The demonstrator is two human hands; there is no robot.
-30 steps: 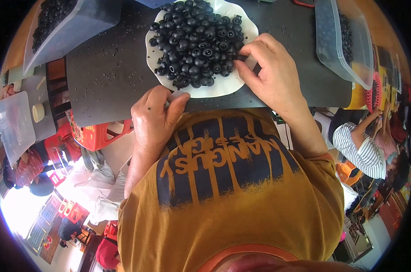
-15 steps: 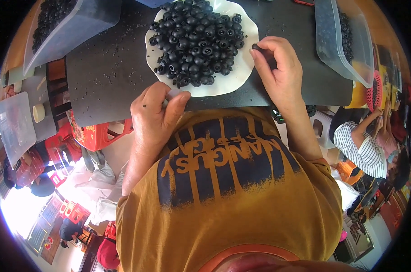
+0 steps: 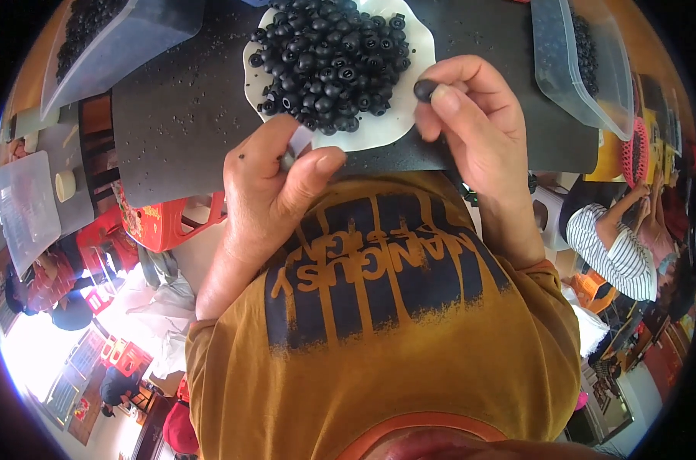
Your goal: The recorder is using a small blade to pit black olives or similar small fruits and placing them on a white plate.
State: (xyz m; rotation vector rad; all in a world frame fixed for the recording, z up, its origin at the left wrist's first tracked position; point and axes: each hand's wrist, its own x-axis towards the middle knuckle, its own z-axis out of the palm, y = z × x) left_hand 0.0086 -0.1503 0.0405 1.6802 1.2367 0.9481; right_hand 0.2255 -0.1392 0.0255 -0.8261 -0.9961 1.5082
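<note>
A white plate with a wavy rim [image 3: 367, 141] stands near the table's front edge, heaped with small black plastic knob-like pieces [image 3: 329, 69], several showing slotted openings. At the plate's right side my right hand [image 3: 482, 123] pinches one round black piece [image 3: 424, 90] between thumb and fingertips. By the plate's near left rim, my left hand [image 3: 259, 172] is closed around a small flat, pale grey-white tool [image 3: 300, 141]. Most of that tool is hidden in the fingers, so its kind does not show.
Clear plastic tubs holding black bits stand at the left [image 3: 133, 57] and right [image 3: 566, 80] of the dark table [image 3: 164, 153]. Tiny black scraps are scattered over its top. Below its left edge is a red stool [image 3: 160, 226]. A person in a striped shirt [image 3: 612, 257] sits at the right.
My right hand has turned and come slightly nearer, showing the black piece more fully. My left hand has shifted right and up, with more of the pale tool visible.
</note>
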